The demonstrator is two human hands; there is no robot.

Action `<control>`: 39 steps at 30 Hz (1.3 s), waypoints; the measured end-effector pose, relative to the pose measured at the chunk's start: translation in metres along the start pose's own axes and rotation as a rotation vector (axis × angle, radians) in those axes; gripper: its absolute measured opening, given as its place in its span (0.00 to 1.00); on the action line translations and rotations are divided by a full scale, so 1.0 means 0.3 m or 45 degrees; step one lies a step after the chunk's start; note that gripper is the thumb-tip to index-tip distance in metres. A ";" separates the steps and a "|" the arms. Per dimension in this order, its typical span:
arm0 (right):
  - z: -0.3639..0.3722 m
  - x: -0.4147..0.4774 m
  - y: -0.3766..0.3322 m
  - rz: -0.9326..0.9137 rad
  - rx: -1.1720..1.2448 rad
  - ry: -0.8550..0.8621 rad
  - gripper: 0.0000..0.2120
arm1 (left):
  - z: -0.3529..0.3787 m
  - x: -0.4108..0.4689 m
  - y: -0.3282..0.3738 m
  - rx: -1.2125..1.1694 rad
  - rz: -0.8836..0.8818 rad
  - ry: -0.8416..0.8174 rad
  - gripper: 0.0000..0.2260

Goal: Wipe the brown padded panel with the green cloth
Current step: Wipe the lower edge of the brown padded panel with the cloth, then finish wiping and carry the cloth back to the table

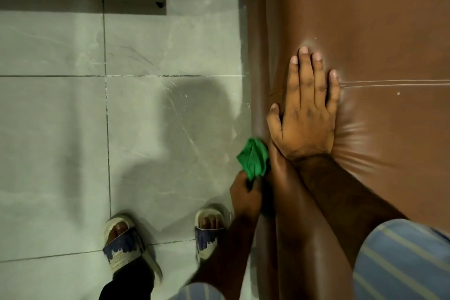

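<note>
Left hand pinches green cloth beside panel (right hand flat, fingers together).

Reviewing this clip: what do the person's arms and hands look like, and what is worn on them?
Both hands are bare, with no gloves, rings or watch visible. The right hand and left hand lead into bare forearms. Short sleeves in light blue with pale stripes show at the lower edge, clearest on the right arm.

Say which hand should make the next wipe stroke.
Left, probably. The left hand grips the green cloth against the brown padded panel edge; the right hand lies flat, empty, pressing the panel.
</note>
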State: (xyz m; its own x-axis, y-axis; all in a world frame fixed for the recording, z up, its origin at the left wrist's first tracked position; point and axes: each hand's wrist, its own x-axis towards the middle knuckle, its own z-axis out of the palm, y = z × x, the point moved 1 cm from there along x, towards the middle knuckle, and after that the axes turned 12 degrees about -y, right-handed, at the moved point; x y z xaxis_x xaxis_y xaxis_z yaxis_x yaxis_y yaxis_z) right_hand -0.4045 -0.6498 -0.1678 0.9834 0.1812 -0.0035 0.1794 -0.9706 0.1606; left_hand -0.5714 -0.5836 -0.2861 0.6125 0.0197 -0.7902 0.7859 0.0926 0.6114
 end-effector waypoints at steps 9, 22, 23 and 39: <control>-0.016 -0.005 -0.007 -0.004 -0.002 -0.019 0.44 | 0.016 0.173 0.163 0.204 -0.133 0.076 0.15; -0.145 -0.015 -0.085 0.078 -0.023 -0.340 0.41 | -0.330 -0.090 0.162 0.828 0.249 -0.069 0.11; -0.167 -0.005 -0.115 0.082 -0.023 -0.385 0.40 | -0.386 -0.085 0.216 0.865 0.278 -0.038 0.11; -0.800 0.769 -0.699 -0.408 0.274 -0.542 0.36 | -1.369 -0.110 1.478 1.406 0.599 0.574 0.18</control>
State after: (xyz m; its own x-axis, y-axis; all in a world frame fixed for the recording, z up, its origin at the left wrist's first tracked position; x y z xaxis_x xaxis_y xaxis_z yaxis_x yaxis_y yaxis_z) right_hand -0.2214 -0.3664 0.0348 0.7946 0.4353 -0.4231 0.4279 -0.8960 -0.1182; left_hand -0.2781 -0.1342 -0.0057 0.9366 0.1793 -0.3011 0.2886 -0.8821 0.3724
